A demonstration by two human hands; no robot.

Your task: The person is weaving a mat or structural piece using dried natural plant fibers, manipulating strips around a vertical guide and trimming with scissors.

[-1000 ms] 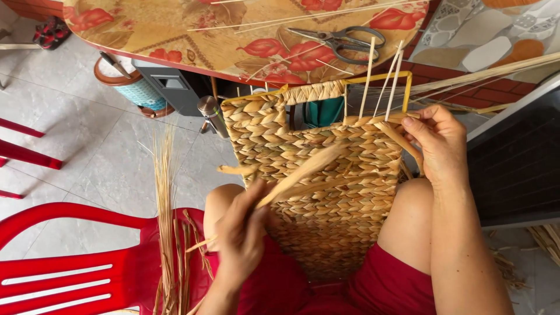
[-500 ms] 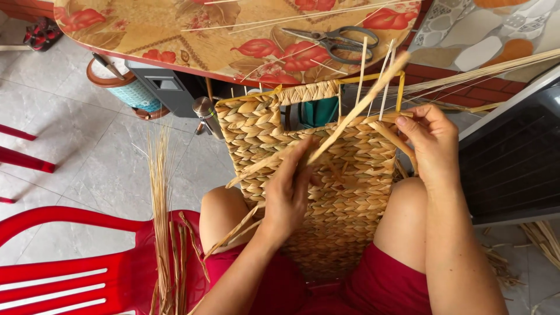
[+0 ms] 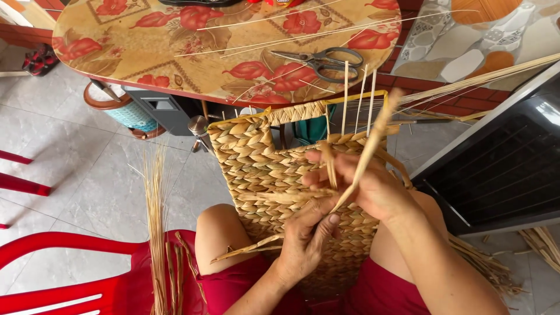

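head view, hands: both meet over the middle of the woven panel, touching each other
left hand [image 3: 306, 242]: fingers curled, thumb and forefinger pinching the lower end of a flat straw strand [image 3: 366, 154]; fingertips [image 3: 332, 219] press against the right hand's palm side
right hand [image 3: 373, 186]: fingers bent and close together, laid over the weave; they grip a short straw piece [image 3: 328, 163] that sticks up between them
strand: runs up and right from the left fingertips, crosses over the right hand, blurred at its upper end
woven basket panel [image 3: 256, 157]: directly under both sets of fingers, propped between the knees, upright, top edge past the fingertips toward the table
bare stakes [image 3: 345, 96]: thin, stand up from the panel's top edge, just beyond the right fingers
loose flat strand [image 3: 248, 248]: hangs just left of the left wrist
scissors [image 3: 321, 60]: on the flowered table [image 3: 146, 46], well beyond the fingertips
straw bundle [image 3: 156, 221]: far left of the left hand, on the red chair [image 3: 70, 280]
small bin [image 3: 119, 108]: under the table edge, well apart
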